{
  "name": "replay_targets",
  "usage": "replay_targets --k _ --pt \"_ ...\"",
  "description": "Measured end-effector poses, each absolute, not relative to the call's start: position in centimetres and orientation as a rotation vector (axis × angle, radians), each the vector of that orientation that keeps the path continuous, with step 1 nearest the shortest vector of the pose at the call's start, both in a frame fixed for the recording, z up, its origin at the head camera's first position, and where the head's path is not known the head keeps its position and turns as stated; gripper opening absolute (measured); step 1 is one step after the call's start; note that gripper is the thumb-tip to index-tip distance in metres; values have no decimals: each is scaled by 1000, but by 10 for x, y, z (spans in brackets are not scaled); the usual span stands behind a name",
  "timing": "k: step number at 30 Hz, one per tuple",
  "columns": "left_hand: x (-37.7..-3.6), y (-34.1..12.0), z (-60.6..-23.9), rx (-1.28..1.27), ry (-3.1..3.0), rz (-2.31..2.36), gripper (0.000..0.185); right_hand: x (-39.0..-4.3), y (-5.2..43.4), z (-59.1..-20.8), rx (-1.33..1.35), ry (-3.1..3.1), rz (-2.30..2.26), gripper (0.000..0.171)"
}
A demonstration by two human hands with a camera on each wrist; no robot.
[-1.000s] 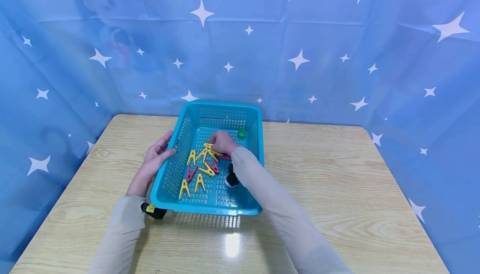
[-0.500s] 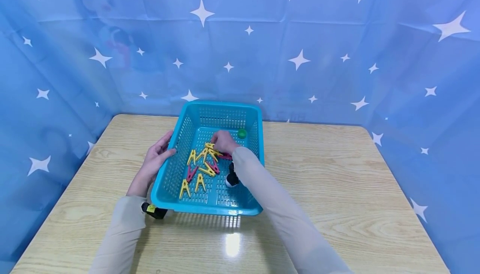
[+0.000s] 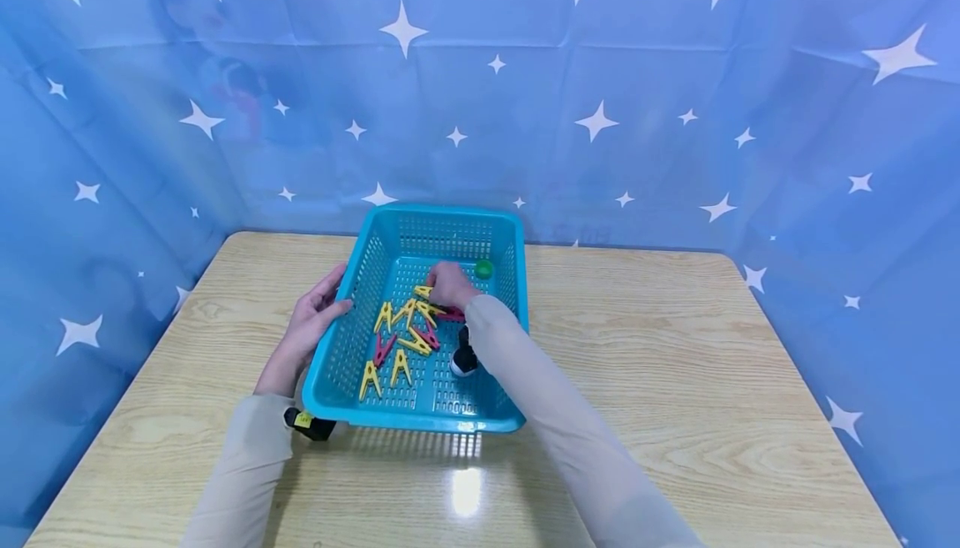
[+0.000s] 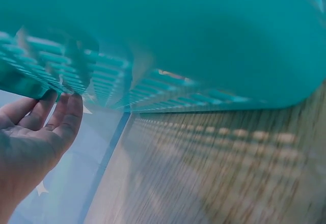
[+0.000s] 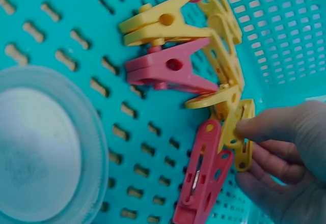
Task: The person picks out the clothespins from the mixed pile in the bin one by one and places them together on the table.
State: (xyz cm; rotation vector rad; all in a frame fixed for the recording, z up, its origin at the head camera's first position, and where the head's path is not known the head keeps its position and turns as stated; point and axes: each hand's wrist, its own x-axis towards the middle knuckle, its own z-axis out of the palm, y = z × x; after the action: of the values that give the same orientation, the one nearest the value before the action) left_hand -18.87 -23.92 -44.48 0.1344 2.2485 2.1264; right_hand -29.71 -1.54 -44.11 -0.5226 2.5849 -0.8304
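Note:
A turquoise plastic basket (image 3: pixel 412 419) with slotted walls stands on the table, several yellow and dark pink clothespins lying in it. At its left side my left hand (image 3: pixel 306 324) grips the rim, thumb over the edge and fingers against the outer wall. The left wrist view shows these fingers (image 4: pixel 71 113) touching the basket from outside. My right hand (image 3: pixel 450 284) reaches inside and pinches a yellow clothespin (image 5: pixel 245 155) between thumb and fingers. Close to it lies a pink clothespin (image 5: pixel 196 183); another pink clothespin (image 5: pixel 170 66) sits beside a yellow clothespin (image 5: pixel 163 23).
A small green round object (image 3: pixel 483 268) lies in the basket's far right part. A round white-topped object with a translucent rim (image 5: pixel 41 152) is near the right wrist, partly cut off. The wooden table (image 3: pixel 675 381) meets a blue star-patterned curtain (image 3: pixel 495 148) behind.
My right hand has shifted slightly to the right, and the yellow clothespin in its fingers has moved right with it. The left hand and the basket stay put.

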Motion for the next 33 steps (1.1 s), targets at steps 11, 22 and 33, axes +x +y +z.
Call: replay_targets --k 11,22,33 --pt "-188 -238 -445 127 2256 2127 60 -293 -14 -426 -474 2611 -959 45" --pt "-186 -238 -444 153 2254 2140 59 -283 -4 -387 -474 2739 -1016 17" --pt "-186 -238 -445 129 2236 2147 60 -278 19 -357 -389 2750 -1131 26"
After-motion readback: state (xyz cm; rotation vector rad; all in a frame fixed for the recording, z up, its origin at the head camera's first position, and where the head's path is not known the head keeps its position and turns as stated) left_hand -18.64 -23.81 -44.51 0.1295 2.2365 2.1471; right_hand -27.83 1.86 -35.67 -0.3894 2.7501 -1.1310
